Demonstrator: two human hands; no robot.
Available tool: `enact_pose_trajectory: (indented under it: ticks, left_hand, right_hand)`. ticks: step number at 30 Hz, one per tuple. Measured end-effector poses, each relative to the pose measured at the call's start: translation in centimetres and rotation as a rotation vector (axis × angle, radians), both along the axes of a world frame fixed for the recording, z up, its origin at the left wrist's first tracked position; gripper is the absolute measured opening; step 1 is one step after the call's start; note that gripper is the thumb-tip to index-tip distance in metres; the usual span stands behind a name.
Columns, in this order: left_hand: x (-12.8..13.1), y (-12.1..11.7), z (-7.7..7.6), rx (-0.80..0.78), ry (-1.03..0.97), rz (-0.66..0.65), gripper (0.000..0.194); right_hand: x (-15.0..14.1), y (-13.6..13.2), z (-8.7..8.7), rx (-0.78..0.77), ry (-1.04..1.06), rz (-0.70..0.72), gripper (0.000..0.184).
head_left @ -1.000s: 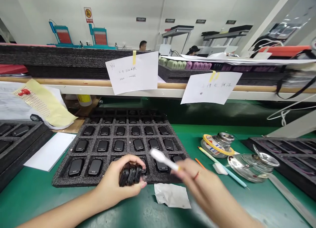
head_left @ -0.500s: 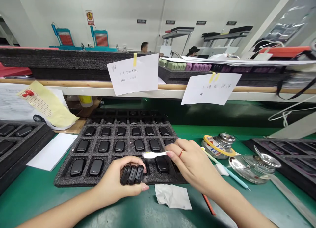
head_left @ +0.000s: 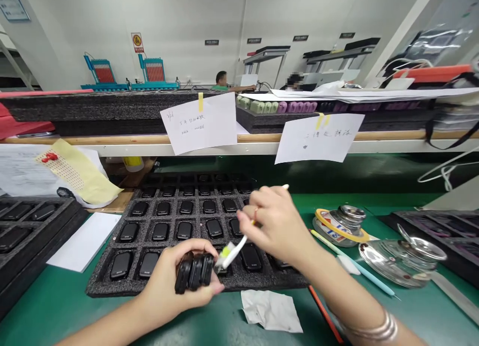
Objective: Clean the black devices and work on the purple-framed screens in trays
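a: what's the left hand (head_left: 175, 273) doing?

b: it's curling around three black rounded devices (head_left: 193, 274), with the fingers and thumb closed on them, so that grip is clamped. it's holding them side by side, just over the front of the tray.

a: and the right hand (head_left: 273, 226)?

b: it's pinching a thin white stick (head_left: 235, 248), its grip together on it. the stick's yellow-green tip (head_left: 226, 256) is pointing down just beside the nearest device, though i can't tell whether they're touching.

a: what's lying beneath them?

b: a black foam tray (head_left: 98, 286) is resting on the green table (head_left: 45, 301), and rows of similar black devices (head_left: 160, 231) are sitting in its compartments.

a: what's around the tray?

b: a crumpled white wipe (head_left: 271, 311) is lying in front of it, near a red-orange pen (head_left: 325, 313). farther right, a small jar with a yellow ring (head_left: 339, 226) and a glass dish with a raised metal lid (head_left: 402, 261) are standing on the table.
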State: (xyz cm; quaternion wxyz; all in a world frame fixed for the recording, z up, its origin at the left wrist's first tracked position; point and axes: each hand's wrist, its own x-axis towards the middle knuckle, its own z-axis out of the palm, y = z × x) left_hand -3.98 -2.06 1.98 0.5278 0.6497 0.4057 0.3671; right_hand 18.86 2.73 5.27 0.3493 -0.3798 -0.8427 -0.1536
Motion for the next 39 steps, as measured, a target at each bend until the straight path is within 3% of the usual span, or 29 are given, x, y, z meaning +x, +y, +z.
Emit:
enact_pose_trajectory:
  ticks: [2, 6, 11, 15, 19, 30, 34, 39]
  left_hand:
    - [0.2, 0.2, 0.2, 0.032, 0.046, 0.061, 0.024]
    - [0.5, 0.1, 0.1, 0.097, 0.109, 0.089, 0.026]
    - [0.6, -0.3, -0.3, -0.028, 0.033, 0.072, 0.025]
    - [0.6, -0.1, -0.3, -0.086, -0.039, 0.077, 0.025]
    - [0.5, -0.2, -0.3, -0.149, -0.103, 0.042, 0.026]
    - [0.7, -0.4, -0.7, -0.213, -0.241, 0.055, 0.029]
    - [0.8, -0.5, -0.9, -0.234, -0.267, 0.062, 0.028]
    - [0.6, -0.5, -1.0, -0.218, -0.266, 0.047, 0.029]
  right_hand:
    - [0.2, -0.2, 0.1, 0.007, 0.053, -0.060, 0.043]
    - [0.1, -0.8, 0.3, 0.018, 0.043, -0.025, 0.044]
    - [0.3, -0.2, -0.1, 0.016, 0.042, -0.101, 0.044]
    - [0.3, -0.2, -0.2, -0.047, 0.049, 0.013, 0.045]
    - [0.4, 0.1, -0.4, -0.053, 0.085, -0.082, 0.044]
    - [0.6, 0.1, -0.2, 0.022, 0.068, 0.099, 0.042]
    - [0.8, 0.2, -0.2, 0.011, 0.122, -0.048, 0.044]
    - [0.9, 0.2, -0.3, -0.018, 0.096, -0.063, 0.044]
